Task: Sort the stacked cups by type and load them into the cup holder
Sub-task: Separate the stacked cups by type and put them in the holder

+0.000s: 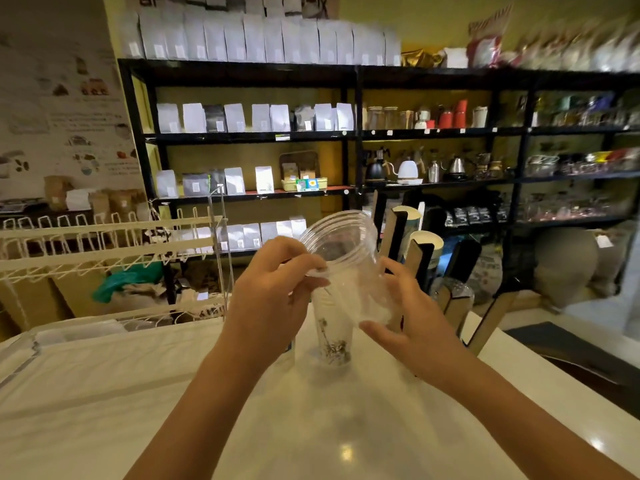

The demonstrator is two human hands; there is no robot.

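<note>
Head camera is looking down over your two forearms at a white counter. Your left hand is pinching the near rim of a clear plastic cup, thumb and fingertips curled onto the edge. That cup is tilting in the air, its open mouth facing up toward 11 o'clock and its base pointing down toward 5 o'clock. Your right hand is cupping the cup's lower part from the 4 o'clock side, fingers curved around the base (the plastic is blurring there, so exact contact is hard to judge). Directly under the tilting cup, a printed cup is standing upright on the counter, between your two wrists. At 2 o'clock from your hands, the cup holder is standing with its cardboard-coloured slotted tubes leaning toward you, white cup rims showing in two of them. At 9 o'clock a white wire rack is sitting beside the counter. Black shelving with white bags and kettles is filling the background at 12 o'clock.
</note>
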